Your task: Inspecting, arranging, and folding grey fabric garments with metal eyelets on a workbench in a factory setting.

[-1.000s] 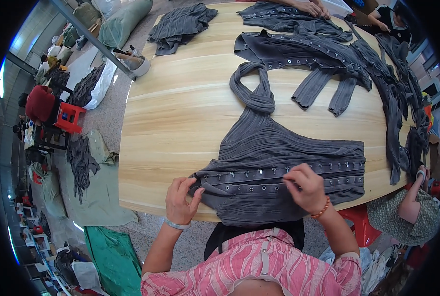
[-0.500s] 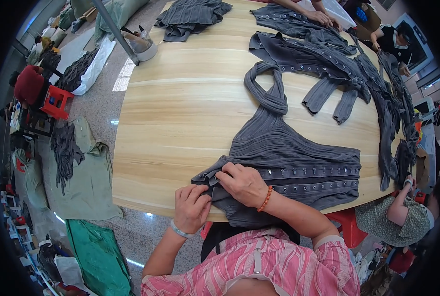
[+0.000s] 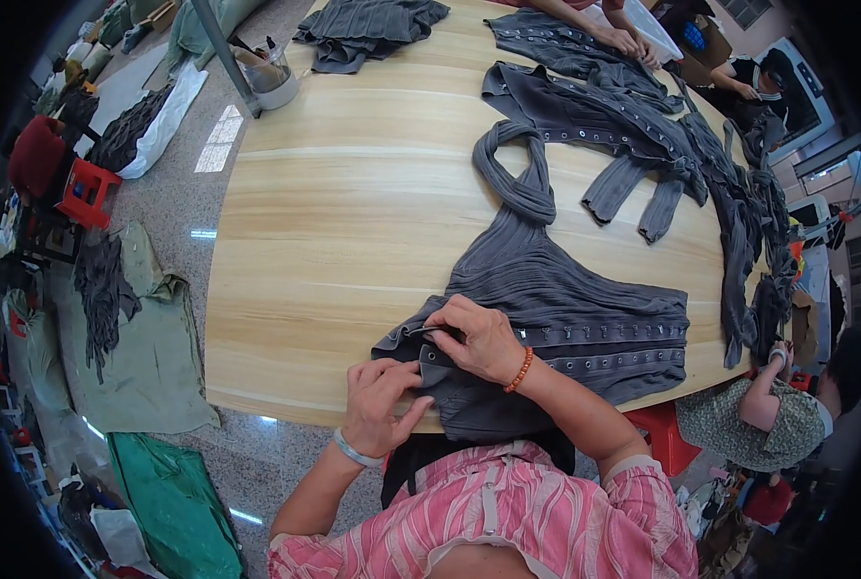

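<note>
A dark grey ribbed garment (image 3: 565, 280) lies on the table in front of me, its knotted sleeves forming a loop at the far end. Two facing bands run along its near side, one with metal hooks and one with eyelets. At the garment's left end, my right hand (image 3: 478, 338), wearing an orange bead bracelet, pinches the edge of one band. My left hand (image 3: 377, 400), with a pale bangle on the wrist, has its fingertips on the eyelet edge and its thumb lower down. An eyelet shows between the two hands.
The pale wooden table (image 3: 334, 222) carries more grey garments (image 3: 594, 121) at the far right and a folded pile (image 3: 368, 34) at the far left. A plastic tub (image 3: 274, 82) hangs by a metal pole. Another person's hands (image 3: 633, 43) work across the table.
My left thumb has moved down, away from its fingers, and an eyelet now shows between my hands. My right hand has lifted slightly with the band edge. The view has shifted a little.
</note>
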